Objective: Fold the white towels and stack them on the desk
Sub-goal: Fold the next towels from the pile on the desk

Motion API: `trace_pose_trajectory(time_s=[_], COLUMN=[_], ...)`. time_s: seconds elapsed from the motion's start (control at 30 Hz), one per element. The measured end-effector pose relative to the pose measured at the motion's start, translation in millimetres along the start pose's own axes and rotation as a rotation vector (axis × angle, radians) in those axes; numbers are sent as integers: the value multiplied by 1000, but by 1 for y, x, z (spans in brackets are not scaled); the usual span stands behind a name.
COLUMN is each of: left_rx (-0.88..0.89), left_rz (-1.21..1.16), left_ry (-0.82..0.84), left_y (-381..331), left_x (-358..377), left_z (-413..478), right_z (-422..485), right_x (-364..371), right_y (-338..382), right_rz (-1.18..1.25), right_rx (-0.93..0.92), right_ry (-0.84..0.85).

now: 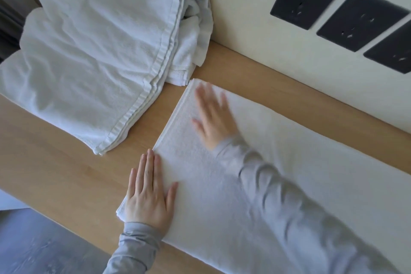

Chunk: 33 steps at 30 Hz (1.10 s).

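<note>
1. Smoothing looks like the step in hand: a long white towel [278, 162] lies flat on the wooden desk [55, 162], folded into a narrow strip that runs off toward the right edge of view.
2. The left hand [148, 193] rests flat and open on the strip's near corner, fingers together, gripping nothing.
3. The right hand [213, 115] lies open with fingers spread near the strip's short end; it is blurred, so I judge it to be sweeping across the cloth, not holding it.
4. A heap of other white towels [100, 51] sits at the desk's far left against the wall, its corner just beside the strip's end. They are loosely doubled over, not neatly folded as far as I can tell.
5. By my judgement the task is at an early stage: the strip needs further folds along its length, the heap is yet to be folded, and no tidy stack is visible.
6. Three dark wall plates [347, 13] sit above, well clear of the work.
</note>
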<state>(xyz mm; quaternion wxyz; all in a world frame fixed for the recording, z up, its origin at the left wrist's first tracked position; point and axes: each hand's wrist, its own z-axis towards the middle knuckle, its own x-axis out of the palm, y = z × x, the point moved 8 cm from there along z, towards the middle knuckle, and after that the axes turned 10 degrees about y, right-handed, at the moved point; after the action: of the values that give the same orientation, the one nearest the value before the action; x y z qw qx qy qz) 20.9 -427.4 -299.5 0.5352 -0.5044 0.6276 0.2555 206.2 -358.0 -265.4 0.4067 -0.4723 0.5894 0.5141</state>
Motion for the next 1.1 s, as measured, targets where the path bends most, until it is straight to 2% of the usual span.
trace_pose_trajectory(time_s=[0.07,0.13,0.2,0.27,0.33,0.47,0.57,0.67,0.77,0.83,0.9,1.0,1.1], left_rx=[2,20,13,-1,-8,-27,-30,-69,9,138,224,234,232], left_rz=[-2,19,21,12,21,35,47,35,-10,-41,-26,22,38], left_ry=[16,24,16,6,5,15,30,35,-23,-9,25,43,38], left_y=[0,-1,1,3,4,6,5,-1,-48,-97,-130,-134,-132], left_x=[1,1,1,1,2,4,5,0,-2,9,23,34,37], left_z=[0,-1,-2,-2,-2,-3,-3,-6,-14,-24,-32,-35,-36], right_z=[-51,-105,-142,-153,-153,-158,-166,-165,-174,-188,-207,-239,-278], right_x=[18,46,68,64,50,15,8,-8,-7,19,44,62,56], right_y=[57,92,83,37,-34,-189,-241,-206,-105,-35,3,-8,-72], right_rz=[71,9,-53,-109,-124,-117,-68,-71,7,11,-30,-13,-21], right_rx=[-156,-288,-322,-282,-142,308,527,550,346,215,184,175,184], right_ry=[-29,47,159,199,194,174,217,69,-93,-53,21,106,125])
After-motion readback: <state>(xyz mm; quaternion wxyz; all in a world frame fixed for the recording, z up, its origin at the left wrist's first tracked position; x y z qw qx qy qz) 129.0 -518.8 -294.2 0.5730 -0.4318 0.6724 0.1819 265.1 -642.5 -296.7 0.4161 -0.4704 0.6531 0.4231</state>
